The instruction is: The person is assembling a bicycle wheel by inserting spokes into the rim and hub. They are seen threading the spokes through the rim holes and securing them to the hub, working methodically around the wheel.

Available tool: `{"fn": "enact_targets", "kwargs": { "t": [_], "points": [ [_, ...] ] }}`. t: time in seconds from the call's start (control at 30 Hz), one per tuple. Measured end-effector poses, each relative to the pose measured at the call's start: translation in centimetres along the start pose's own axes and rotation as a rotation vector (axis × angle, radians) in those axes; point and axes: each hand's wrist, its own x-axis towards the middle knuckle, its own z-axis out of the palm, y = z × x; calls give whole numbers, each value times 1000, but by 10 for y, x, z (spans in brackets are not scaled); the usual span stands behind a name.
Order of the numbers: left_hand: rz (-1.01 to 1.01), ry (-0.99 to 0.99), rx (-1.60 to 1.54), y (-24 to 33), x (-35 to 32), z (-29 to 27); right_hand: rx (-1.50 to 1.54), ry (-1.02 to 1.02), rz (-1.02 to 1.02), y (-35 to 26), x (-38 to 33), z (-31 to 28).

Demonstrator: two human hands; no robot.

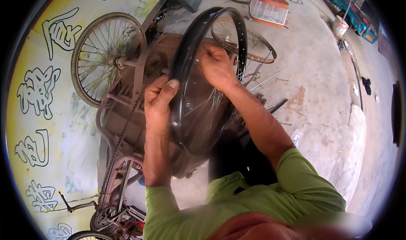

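Note:
A black bicycle wheel rim (191,34) stands tilted in front of me, with a row of small holes along its far right side. My left hand (159,98) grips the rim's left edge, its thumb laid over the metal. Inside the ring, my right hand (216,67) is closed, its fingers curled together near a tiny pale spot; what they hold, if anything, I cannot make out. Several loose metal spokes (259,84) fan out beyond my right wrist. Others show faintly through the lower part of the ring, where their far ends are hidden.
A rusty overturned tricycle frame (112,144) with a spoked wheel (77,66) stands along the painted wall at left. A worn rim (270,49) lies behind my right hand. Farther back are an orange-and-white basket (268,10) and a bucket (339,26) on the concrete floor.

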Motion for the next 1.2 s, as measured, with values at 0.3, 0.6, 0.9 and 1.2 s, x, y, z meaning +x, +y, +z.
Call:
{"fn": "enact_targets", "kwargs": {
  "t": [0.3, 0.6, 0.9, 1.2],
  "points": [
    [-140, 40, -205, 7, 13, -6, 354, 26, -3, 3, -20, -11],
    [-145, 6, -168, 16, -1, 5, 276, 24, -123, 14, -31, 2],
    [-169, -41, -248, 16, -13, 11, 243, 93, -245, 29, -36, 23],
    [-49, -77, -141, 2, -17, 8, 38, 122, -239, 21, -43, 24]
  ]
}}
